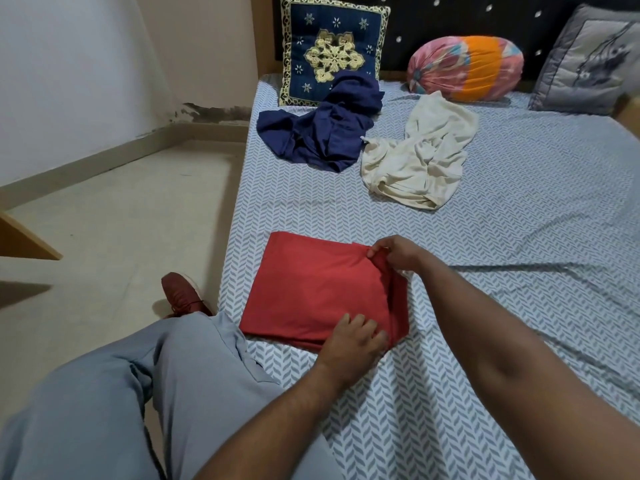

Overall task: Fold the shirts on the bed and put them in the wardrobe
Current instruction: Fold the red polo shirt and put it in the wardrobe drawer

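Two hands on red shirt [311,289], a smooth folded rectangle: right hand [393,252] pinches far corner fold; left hand [353,337], nearer, seemingly grips its edge.

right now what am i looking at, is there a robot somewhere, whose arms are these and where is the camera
There is no robot here. A person works with bare hands, and the single picture comes from a camera worn on their head, looking forward and down, so the arms reach in from the bottom edge. The person is beside a bed. On it lies a red shirt, folded into a flat rectangle. The right grip pinches its far right corner, and the left grip holds its near right corner. Further back lie a blue shirt and a white shirt, both crumpled, with pillows behind them.
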